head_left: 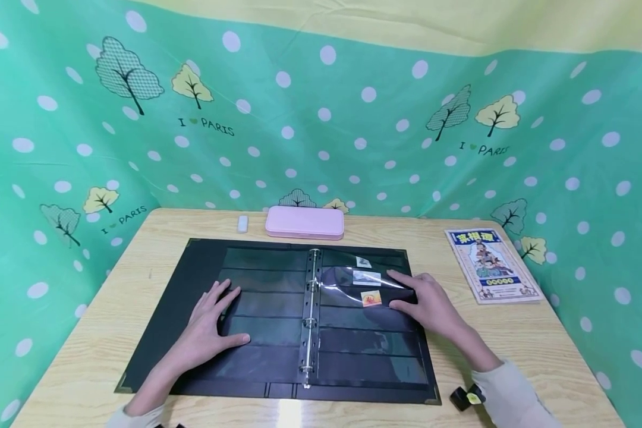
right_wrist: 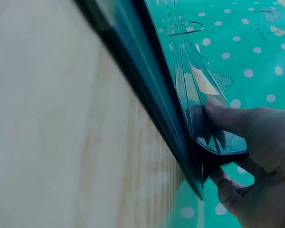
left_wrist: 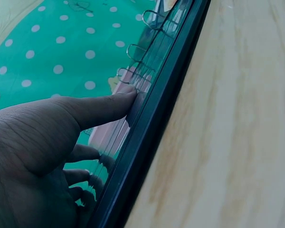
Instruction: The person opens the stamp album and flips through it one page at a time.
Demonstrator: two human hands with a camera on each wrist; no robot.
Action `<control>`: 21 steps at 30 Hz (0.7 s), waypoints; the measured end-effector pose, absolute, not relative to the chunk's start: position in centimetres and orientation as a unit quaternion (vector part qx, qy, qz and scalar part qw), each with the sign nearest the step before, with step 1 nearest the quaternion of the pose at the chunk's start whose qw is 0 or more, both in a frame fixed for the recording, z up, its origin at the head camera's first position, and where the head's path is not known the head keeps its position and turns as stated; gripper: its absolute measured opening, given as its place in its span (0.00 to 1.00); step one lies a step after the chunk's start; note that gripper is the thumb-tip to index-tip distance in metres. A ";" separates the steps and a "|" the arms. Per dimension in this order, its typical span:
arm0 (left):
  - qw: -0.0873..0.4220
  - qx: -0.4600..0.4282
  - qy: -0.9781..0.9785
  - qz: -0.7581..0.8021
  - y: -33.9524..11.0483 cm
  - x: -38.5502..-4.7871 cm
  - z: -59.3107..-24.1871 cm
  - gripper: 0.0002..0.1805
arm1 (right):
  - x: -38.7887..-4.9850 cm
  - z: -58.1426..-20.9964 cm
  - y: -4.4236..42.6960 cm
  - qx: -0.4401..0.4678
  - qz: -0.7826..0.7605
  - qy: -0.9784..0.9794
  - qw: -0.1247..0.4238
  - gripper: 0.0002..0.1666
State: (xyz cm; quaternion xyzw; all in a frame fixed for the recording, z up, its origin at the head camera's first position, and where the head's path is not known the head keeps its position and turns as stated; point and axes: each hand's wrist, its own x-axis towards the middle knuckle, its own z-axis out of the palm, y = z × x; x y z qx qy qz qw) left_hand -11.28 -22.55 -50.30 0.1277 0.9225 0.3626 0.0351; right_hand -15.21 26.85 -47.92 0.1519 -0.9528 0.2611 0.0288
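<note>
Nearest me, a black ring binder (head_left: 198,261) lies open on a pale wood-grain table (head_left: 96,333), its silvery metal ring spine (head_left: 310,324) running near to far. At left, the left hand (head_left: 208,327) rests spread on the dark left page (head_left: 270,306), grasping nothing. At right, the right hand (head_left: 428,300) pinches the outer edge of the dark, clear-pocketed right page (head_left: 345,294), which bows up there. I judge this relation the key one: the page extends leftward from the right hand to the spine, long axis near to far, pocket strips left to right. The right hand is nearer; the left is across the spine. Just left of its fingertips I see a small orange-and-yellow stamp (head_left: 371,298), two greyish ones beyond. Farther off are a pink oblong case (head_left: 305,222) and, at right, an illustrated booklet (head_left: 492,266).
</note>
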 end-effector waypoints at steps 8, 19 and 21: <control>0.033 0.130 0.923 0.362 -22.6 -11.3 -50.4 0.59 | -14.5 -47.9 26.7 0.179 0.286 -0.941 0.017 0.48; 0.030 0.130 0.922 0.364 -22.6 -11.2 -50.4 0.59 | -13.6 -47.4 27.7 0.099 0.378 -0.920 0.010 0.67; 0.030 0.130 0.922 0.364 -22.6 -11.2 -50.3 0.59 | -13.4 -47.3 27.9 0.072 0.409 -0.910 -0.006 0.67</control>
